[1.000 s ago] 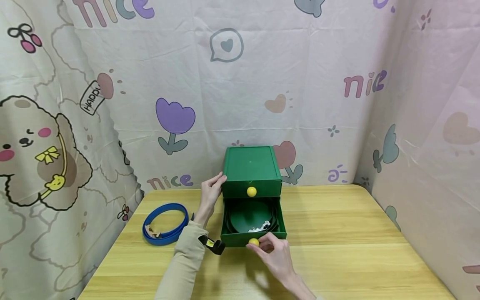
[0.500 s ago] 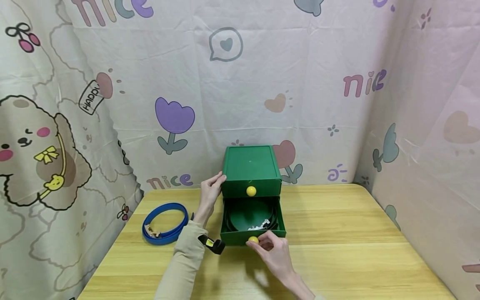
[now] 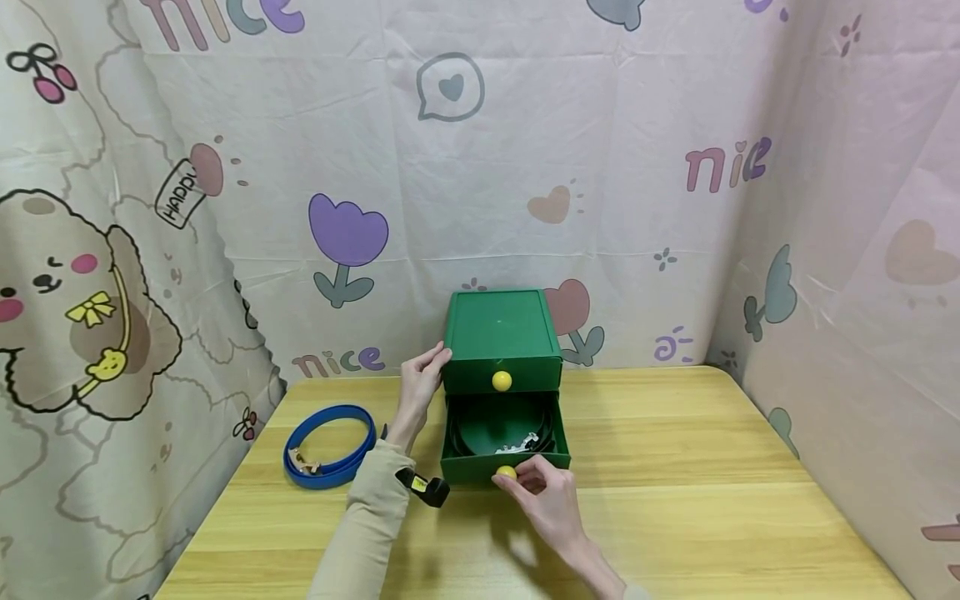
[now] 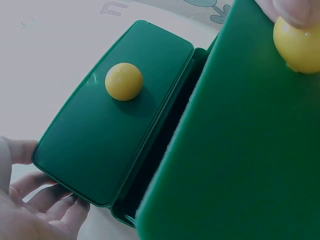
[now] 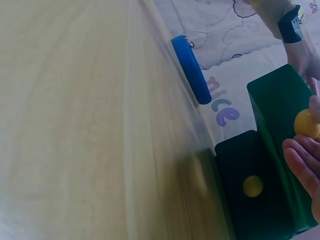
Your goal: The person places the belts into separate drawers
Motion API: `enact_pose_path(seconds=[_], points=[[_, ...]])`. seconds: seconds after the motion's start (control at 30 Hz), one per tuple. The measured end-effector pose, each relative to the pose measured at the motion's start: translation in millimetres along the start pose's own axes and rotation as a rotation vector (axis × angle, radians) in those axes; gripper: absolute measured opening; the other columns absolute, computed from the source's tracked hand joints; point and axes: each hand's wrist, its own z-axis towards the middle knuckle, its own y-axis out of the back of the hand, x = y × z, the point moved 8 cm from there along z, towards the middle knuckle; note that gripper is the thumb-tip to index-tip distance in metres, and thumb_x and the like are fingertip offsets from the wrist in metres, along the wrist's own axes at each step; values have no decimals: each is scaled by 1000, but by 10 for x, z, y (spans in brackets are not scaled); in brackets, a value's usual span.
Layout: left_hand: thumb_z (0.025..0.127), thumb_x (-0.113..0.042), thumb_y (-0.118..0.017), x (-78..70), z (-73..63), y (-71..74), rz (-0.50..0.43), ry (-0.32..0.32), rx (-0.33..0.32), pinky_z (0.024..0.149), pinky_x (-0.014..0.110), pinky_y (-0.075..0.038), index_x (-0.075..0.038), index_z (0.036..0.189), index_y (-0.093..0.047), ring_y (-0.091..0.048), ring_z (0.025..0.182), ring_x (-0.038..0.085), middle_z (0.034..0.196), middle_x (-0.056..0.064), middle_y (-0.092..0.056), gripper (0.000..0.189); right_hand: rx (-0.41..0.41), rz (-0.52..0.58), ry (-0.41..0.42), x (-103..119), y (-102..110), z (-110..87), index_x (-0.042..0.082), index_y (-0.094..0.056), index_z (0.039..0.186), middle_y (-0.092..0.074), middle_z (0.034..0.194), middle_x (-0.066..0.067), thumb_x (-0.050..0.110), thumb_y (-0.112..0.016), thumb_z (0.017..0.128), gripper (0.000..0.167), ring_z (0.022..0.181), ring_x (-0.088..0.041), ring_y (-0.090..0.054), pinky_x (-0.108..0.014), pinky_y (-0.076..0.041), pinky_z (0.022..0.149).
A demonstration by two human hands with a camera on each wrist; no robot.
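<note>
A green two-drawer cabinet (image 3: 501,323) stands on the table, its upper drawer with a yellow knob (image 3: 502,382) closed. The lower drawer (image 3: 467,472) is partly pulled out. A coiled black belt (image 3: 551,427) with a silver buckle (image 3: 519,445) lies inside it. My right hand (image 3: 553,510) pinches the lower yellow knob (image 3: 507,472) between thumb and fingers. At the cabinet's left side is my left hand (image 3: 420,385); in the left wrist view its thumb touches the top corner and its loosely extended fingers rest against the side.
To the left, a coiled blue belt (image 3: 330,482) with a gold buckle (image 3: 303,461) lies on the wooden table (image 3: 690,483). A patterned curtain (image 3: 480,192) hangs behind and along both sides. A black camera (image 3: 427,487) is strapped to the left wrist.
The lower drawer has slid a little inward with my right hand on its knob, so slightly less of it stands out. My left hand keeps its place on the cabinet.
</note>
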Motion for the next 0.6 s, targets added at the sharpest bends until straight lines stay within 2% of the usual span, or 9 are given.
enact_pose_path(seconds=[0.2, 0.37, 0.6], points=[[101, -23, -61, 5, -2, 7, 5, 5, -11, 116, 49, -38, -1, 142, -56, -43, 145, 30, 153, 12, -50, 47, -12, -20, -18, 10, -5, 45, 9, -66, 77, -72, 63, -2, 2, -88, 70, 24, 56, 1, -61, -12, -48, 49], [100, -24, -61, -6, -5, 1, 13, 8, -10, 116, 50, -38, 0, 141, -56, -42, 146, 30, 154, 11, -49, 48, -10, -17, -53, 142, 21, 130, 2, -65, 76, -71, 62, -7, -1, -86, 71, 22, 55, -3, -62, -13, -48, 50], [101, -24, -60, -5, -6, -3, 8, 7, -3, 118, 48, -38, -1, 142, -55, -41, 147, 28, 155, 9, -48, 47, -4, -3, -105, 235, 47, 208, 0, -66, 77, -72, 64, -9, -1, -86, 73, 20, 56, -7, -64, -13, -50, 51]])
